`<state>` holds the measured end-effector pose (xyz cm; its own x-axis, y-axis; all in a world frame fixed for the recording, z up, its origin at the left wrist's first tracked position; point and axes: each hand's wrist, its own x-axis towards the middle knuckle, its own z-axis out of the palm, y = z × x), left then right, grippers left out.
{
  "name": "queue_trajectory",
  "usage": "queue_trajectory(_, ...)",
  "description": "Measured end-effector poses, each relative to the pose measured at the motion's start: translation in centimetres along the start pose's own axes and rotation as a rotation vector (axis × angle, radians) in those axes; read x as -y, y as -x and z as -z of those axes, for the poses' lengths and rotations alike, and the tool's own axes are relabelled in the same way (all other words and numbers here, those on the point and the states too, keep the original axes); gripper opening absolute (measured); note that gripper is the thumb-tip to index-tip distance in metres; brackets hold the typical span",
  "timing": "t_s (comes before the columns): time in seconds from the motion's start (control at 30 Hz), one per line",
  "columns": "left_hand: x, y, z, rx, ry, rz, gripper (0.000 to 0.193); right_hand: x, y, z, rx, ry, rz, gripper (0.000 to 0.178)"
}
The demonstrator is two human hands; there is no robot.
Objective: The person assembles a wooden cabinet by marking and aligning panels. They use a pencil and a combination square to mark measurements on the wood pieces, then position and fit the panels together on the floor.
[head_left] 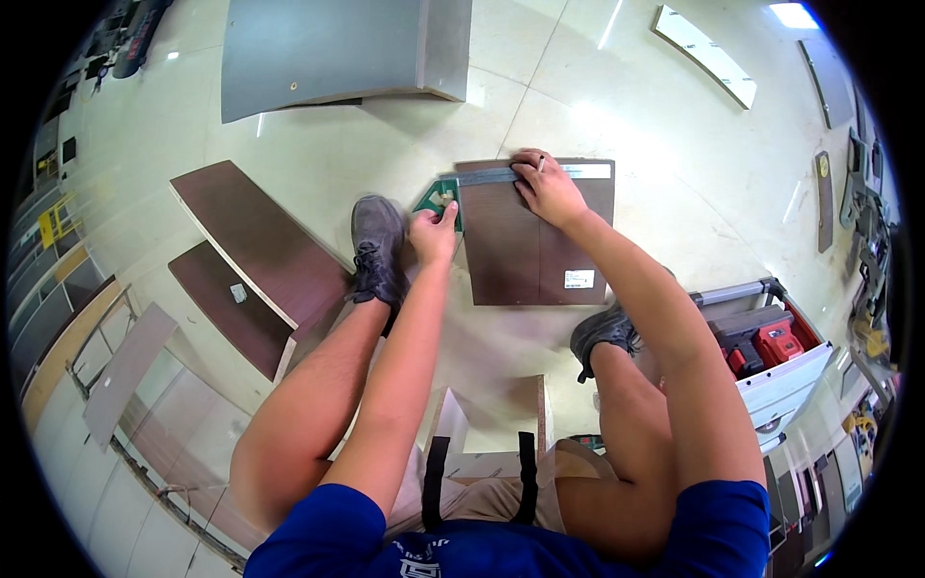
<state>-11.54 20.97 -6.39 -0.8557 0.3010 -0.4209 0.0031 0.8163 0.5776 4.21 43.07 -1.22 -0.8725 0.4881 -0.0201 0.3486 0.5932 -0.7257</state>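
A dark brown panel (520, 246) lies flat on the floor between my feet. My left hand (432, 234) is closed on the green stock of a square (423, 203) at the panel's left edge, its thumb and fingers near the top. The square's grey blade (487, 177) reaches across the panel near its far edge. My right hand (551, 191) rests on the panel at the blade's right part, fingers bent around a thin pen (541, 164). White labels (579, 279) are stuck on the panel. The blade's far end is hidden under my right fingers.
A large grey cabinet piece (328, 48) stands at the far left. Brown boards (255, 236) lean beside my left shoe (376, 246). At right is a toolbox (785, 371) with red power-tool parts. A white strip (705, 56) lies at the far right. An open wooden box (489, 464) is between my legs.
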Motion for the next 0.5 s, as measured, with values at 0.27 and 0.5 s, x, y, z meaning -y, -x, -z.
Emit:
queue_trajectory(0.27,-1.5,0.5,1.3,0.015,0.025,0.07,0.042,0.3,-0.3,-0.1,0.023,0.045,0.013,0.026)
queue_trajectory(0.5,-4.3,1.3,2.7,0.0,-0.151,-0.022,0.049,0.0,-0.2,-0.3,0.008,0.039,0.021,0.023)
